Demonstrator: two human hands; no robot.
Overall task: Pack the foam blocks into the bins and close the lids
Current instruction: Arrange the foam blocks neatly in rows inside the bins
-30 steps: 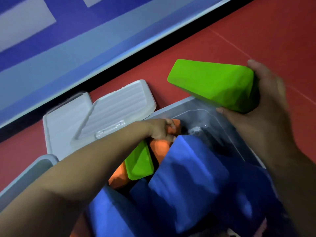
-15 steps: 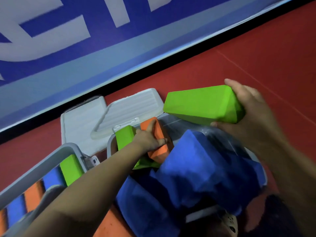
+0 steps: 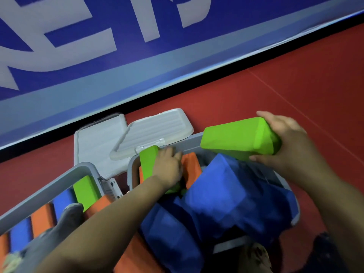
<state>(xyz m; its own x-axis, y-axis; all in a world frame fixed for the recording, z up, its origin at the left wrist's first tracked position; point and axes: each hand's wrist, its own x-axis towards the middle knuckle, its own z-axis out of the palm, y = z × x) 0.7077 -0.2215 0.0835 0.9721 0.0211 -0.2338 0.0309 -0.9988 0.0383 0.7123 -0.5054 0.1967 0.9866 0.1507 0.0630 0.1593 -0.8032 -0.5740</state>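
Head view: right hand (image 3: 283, 142) grips a green foam block (image 3: 238, 139) over the bin (image 3: 131, 170); left hand (image 3: 168, 167) presses blocks aside, fingers relaxed; lower it into that gap flat.

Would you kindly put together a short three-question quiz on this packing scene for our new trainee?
1. True or false: both lids lie on the red floor, off the bins.
2. Multiple choice: the right hand grips a block of which colour? A) orange B) green C) blue
3. Fill in: the left hand reaches into the right bin among green and ______ blocks.

Key: 1 true. 2 B, the large green block held above the bin. 3 orange; an orange block stands just right of that hand.
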